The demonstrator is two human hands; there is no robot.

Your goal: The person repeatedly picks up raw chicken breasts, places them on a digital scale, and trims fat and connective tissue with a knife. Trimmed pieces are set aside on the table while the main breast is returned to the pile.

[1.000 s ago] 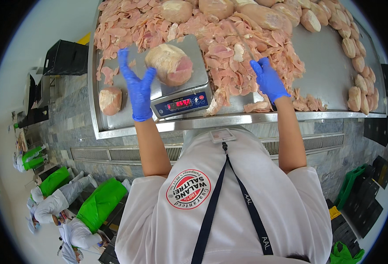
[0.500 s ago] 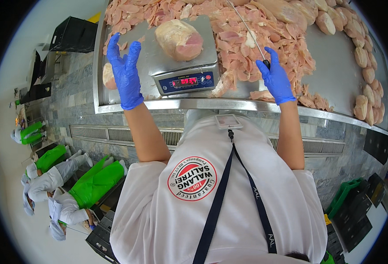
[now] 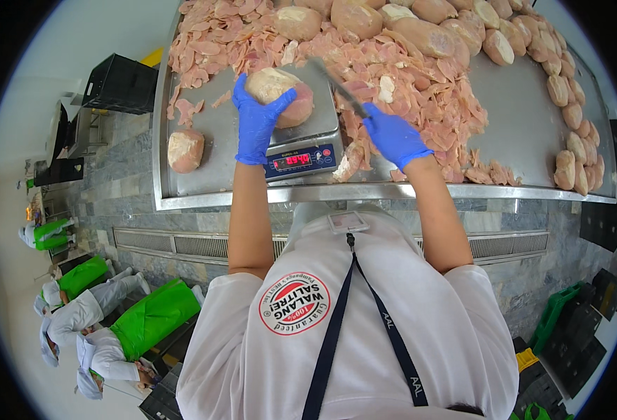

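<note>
A pale pink ham rests on the steel plate of a digital scale, its pink cut face turned to the right. My blue-gloved left hand grips it from the near left side, thumb and fingers spread round it. In my gloved right hand is a long knife, held by its handle over the meat trimmings right of the scale. The blade is smeared by motion and points up and left toward the ham, apart from it.
A smaller ham piece lies left of the scale on the steel table. Several whole hams line the far side and right edge. Black crates stand off to the left. People in green aprons work at the lower left.
My left hand has moved right and taken hold of the ham on the scale. My right hand has come left and lower, swinging the knife blade toward the scale.
</note>
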